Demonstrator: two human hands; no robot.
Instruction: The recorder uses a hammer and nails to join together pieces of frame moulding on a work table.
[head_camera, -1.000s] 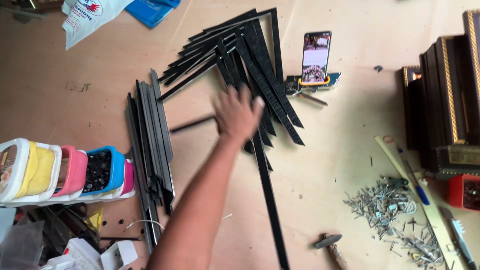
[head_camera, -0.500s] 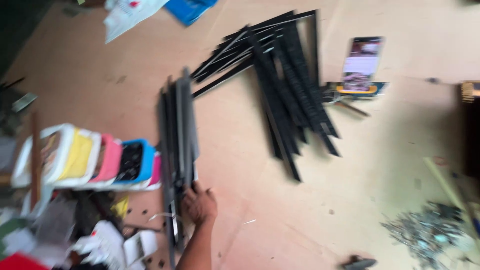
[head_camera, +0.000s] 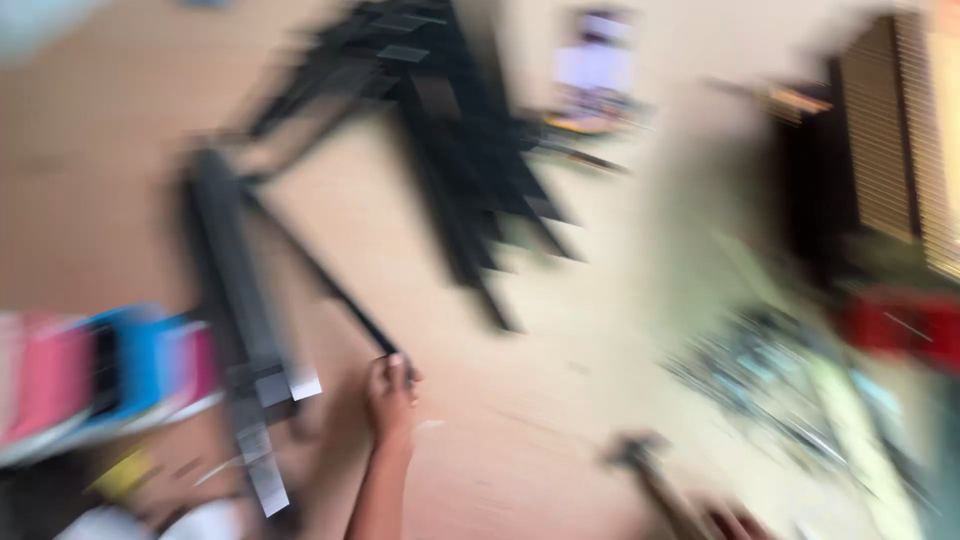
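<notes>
Left hand (head_camera: 392, 392) is closing its fingers around the near end of a thin black strip (head_camera: 318, 272), fist pressed together on it, though motion blur is hiding the exact finger placement. The strip is lying on the tan floor (head_camera: 540, 400) with its long axis running up and to the left away from the grip, its far end reaching toward the bundle of black strips (head_camera: 235, 300) just beside it, while the fanned pile of black frame pieces (head_camera: 450, 150) is sitting well apart further up. Right hand is out of view, so the left is the only one on it.
</notes>
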